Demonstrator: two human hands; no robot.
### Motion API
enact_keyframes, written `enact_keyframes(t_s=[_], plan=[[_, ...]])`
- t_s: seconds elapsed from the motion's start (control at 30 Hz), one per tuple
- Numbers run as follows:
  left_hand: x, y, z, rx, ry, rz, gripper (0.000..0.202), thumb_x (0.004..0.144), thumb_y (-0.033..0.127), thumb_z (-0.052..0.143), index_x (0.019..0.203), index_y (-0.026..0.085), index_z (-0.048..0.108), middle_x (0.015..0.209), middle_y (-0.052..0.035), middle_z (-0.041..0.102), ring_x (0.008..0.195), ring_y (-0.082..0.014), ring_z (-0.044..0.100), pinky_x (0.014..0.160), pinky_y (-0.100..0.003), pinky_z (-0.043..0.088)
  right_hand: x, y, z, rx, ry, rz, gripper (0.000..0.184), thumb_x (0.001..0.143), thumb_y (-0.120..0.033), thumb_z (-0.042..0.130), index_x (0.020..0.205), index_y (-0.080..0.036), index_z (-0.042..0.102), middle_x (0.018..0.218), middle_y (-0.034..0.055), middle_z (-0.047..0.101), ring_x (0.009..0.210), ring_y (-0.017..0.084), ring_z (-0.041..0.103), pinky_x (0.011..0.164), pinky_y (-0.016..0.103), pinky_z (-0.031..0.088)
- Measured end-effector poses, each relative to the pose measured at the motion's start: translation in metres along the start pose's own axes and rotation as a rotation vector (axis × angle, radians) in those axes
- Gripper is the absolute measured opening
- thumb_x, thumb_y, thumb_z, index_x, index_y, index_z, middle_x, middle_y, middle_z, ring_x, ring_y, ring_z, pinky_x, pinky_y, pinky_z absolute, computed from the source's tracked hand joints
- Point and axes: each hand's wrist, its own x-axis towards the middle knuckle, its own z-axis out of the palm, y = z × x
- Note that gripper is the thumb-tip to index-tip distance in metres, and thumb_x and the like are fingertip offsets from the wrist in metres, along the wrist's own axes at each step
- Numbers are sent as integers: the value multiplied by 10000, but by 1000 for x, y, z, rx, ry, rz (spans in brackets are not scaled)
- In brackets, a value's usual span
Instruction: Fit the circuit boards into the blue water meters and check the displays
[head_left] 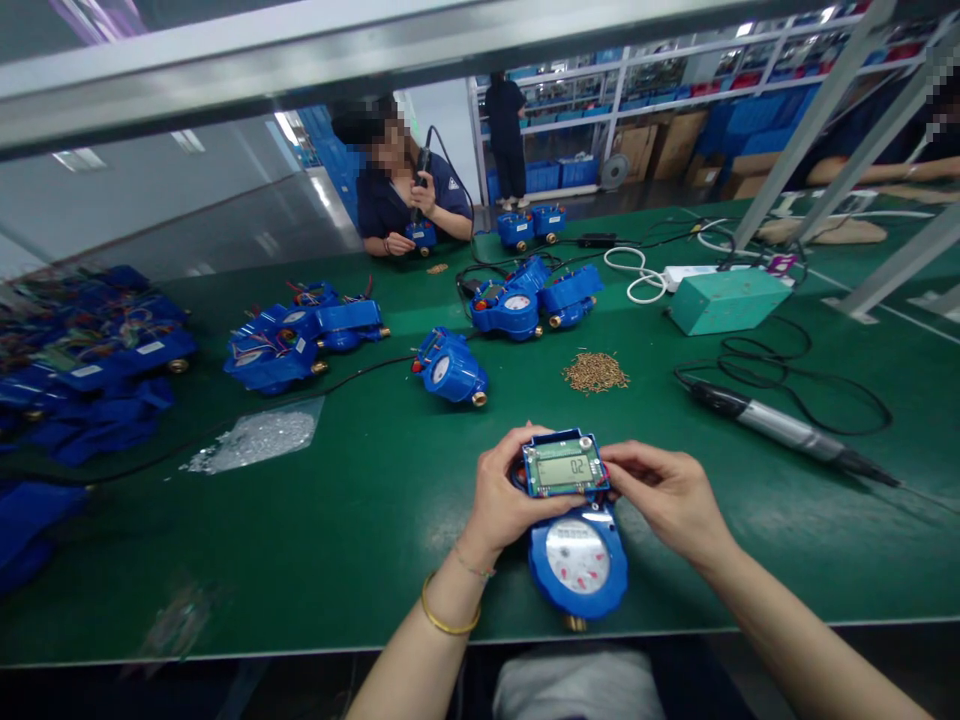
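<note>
Near table edge: round blue plastic water meter with white dial (pixel 577 560), green display board (pixel 564 467) on top, pinched between left hand (pixel 504 500) and right hand (pixel 664 492), fingers curled closed. Beyond: grey electric screwdriver (pixel 780 427), heap of brass screws (pixel 595 372).

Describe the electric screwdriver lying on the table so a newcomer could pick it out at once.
Start at the green worktable and look to its right half, below the teal metal box. There lies a slim grey and black pen-shaped electric screwdriver, resting flat with its tip pointing right. Unlike the blue water meters nearby, it trails a looped black cable.
</note>
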Motion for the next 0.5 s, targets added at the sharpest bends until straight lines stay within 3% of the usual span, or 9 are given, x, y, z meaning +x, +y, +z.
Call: enact_keyframes(t_s=[0.1,0.2,0.27,0.4,0.5], plan=[[0,-1,0,4,-1,6,594,577,339,937,1093,202,677,1050,-46,744,976,-224,704,947,-335,533,-4,-1,-7,-41,-32,-52,142,860,-251,704,983,-215,766,834,25,768,661,156,725,623,209,598],[0,-2,0,-2,-1,10,584,584,341,933,1093,206,681,1047,-44,750,997,-229,705,1024,-369,504,-9,-1,-11,-133,-55,-188,351,764,-276,836,1097,-221,741,938,32,778,777,169,746,750,214,609],[0,-3,0,-9,3,3,591,582,351,934,1096,206,682,1052,-46,749,988,-228,707,1005,-358,514,-10,0,-11,-203,-47,-292,382,767,-319,843,1113,-203,730,978,55,778,826,183,752,795,226,610],[0,-4,-1,-14,-9,-17,598,582,360,931,1102,201,682,1068,-56,743,971,-230,709,902,-320,553,-9,3,-6,-245,-13,-357,218,849,-285,764,1047,-196,743,960,67,780,824,189,757,783,240,617],[0,-3,-2,3,-23,-23,601,573,371,930,1091,192,685,1056,-63,748,977,-243,709,925,-351,559,-6,2,-3,-249,-3,-360,121,861,-211,723,978,-210,752,900,48,781,778,184,754,732,242,615]])
